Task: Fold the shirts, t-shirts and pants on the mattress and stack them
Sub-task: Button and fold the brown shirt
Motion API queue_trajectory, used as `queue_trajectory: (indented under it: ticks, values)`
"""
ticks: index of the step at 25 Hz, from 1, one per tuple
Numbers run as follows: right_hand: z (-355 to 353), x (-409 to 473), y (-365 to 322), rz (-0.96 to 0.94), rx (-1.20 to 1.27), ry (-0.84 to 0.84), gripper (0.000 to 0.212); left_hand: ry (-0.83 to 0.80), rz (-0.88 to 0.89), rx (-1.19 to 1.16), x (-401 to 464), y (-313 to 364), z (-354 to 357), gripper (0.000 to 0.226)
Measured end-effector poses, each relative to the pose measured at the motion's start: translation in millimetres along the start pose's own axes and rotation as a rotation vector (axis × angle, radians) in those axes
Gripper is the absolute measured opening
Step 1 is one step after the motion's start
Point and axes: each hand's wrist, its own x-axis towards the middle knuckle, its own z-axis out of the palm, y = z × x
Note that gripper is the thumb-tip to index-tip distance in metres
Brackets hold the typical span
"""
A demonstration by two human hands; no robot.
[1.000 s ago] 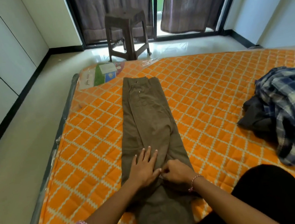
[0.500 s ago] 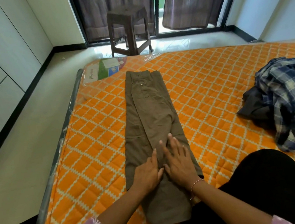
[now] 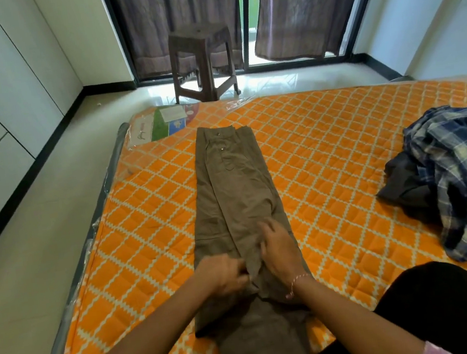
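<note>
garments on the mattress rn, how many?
3 visible: olive pants laid lengthwise mid-mattress under both hands; plaid shirt heaped at the right edge; dark garment tucked against its left side. The heap may hide more.

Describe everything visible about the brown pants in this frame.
The brown pants lie lengthwise on the orange mattress, legs folded onto each other, waistband with button at the far end. Woven cotton-like cloth, slightly creased. The left hand pinches a fold near the middle; the right hand rests beside it on the fabric.
</note>
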Motion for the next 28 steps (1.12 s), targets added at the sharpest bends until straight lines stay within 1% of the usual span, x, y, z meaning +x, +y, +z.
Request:
queue_trajectory:
  ticks: [1,3,4,6,7,8,10,12,13,14,15,16,17,18,19,20,21,22,23,24,25,26,27,28]
  values:
    - [-2,17,3,0.075,0.08,0.057,0.031,0.095,-0.052,0.013,11,-4,-11,0.047]
    - [-7,48,12,0.318,0.217,0.116,0.028,0.281,-0.13,0.025,31,3,-20,0.051]
    - [-9,63,18,0.47,0.286,0.136,0.028,0.307,-0.146,0.012,41,11,-21,0.051]
    - [-10,91,36,0.719,0.443,0.126,0.022,0.277,-0.17,-0.028,64,26,-22,0.052]
    - [-10,105,43,0.786,0.527,0.08,0.023,0.246,-0.18,-0.025,73,30,-23,0.053]
    - [-8,116,49,0.808,0.593,0.024,0.029,0.221,-0.18,-0.014,83,31,-21,0.054]
    - [-3,132,56,0.779,0.587,-0.079,0.038,0.188,-0.15,0.003,94,29,-18,0.044]
    - [1,141,60,0.748,0.459,-0.136,0.041,0.097,-0.081,0.021,99,28,-17,0.033]
    - [0,143,62,0.728,0.414,-0.123,0.041,0.057,-0.037,0.02,100,27,-19,0.033]
    - [0,144,64,0.708,0.386,-0.078,0.035,0.032,-0.017,-0.014,100,25,-22,0.034]
    - [1,144,64,0.697,0.354,-0.01,0.024,0.045,-0.037,-0.064,101,21,-24,0.038]
    - [1,141,61,0.665,0.289,0.066,0.013,0.102,-0.073,-0.117,102,17,-25,0.043]
    - [2,138,56,0.585,0.192,0.131,0.018,0.269,-0.108,-0.155,104,11,-25,0.045]
    - [2,135,52,0.443,0.089,0.137,0.029,0.45,-0.134,-0.13,109,6,-20,0.046]
    - [4,133,49,0.265,0.001,0.069,0.039,0.499,-0.157,-0.1,113,1,-16,0.048]
    - [7,131,46,0.092,-0.103,-0.049,0.047,0.469,-0.165,-0.09,116,-4,-10,0.055]
    - [11,129,45,-0.024,-0.204,-0.183,0.052,0.352,-0.165,-0.099,118,-9,-3,0.065]
    - [17,128,48,-0.059,-0.29,-0.296,0.055,0.225,-0.171,-0.115,120,-12,3,0.076]
    - [21,129,50,-0.04,-0.333,-0.352,0.059,0.156,-0.18,-0.137,123,-16,5,0.085]
    - [24,132,55,-0.003,-0.339,-0.344,0.067,0.159,-0.191,-0.145,127,-20,5,0.091]
    - [25,140,58,0.016,-0.347,-0.307,0.076,0.196,-0.218,-0.135,136,-28,1,0.089]
    - [25,152,60,0.004,-0.38,-0.289,0.08,0.224,-0.262,-0.135,146,-39,-6,0.078]
    - [24,169,61,-0.018,-0.419,-0.286,0.079,0.234,-0.305,-0.178,159,-54,-16,0.064]
    - [26,189,63,-0.037,-0.456,-0.305,0.077,0.217,-0.342,-0.234,174,-74,-21,0.056]
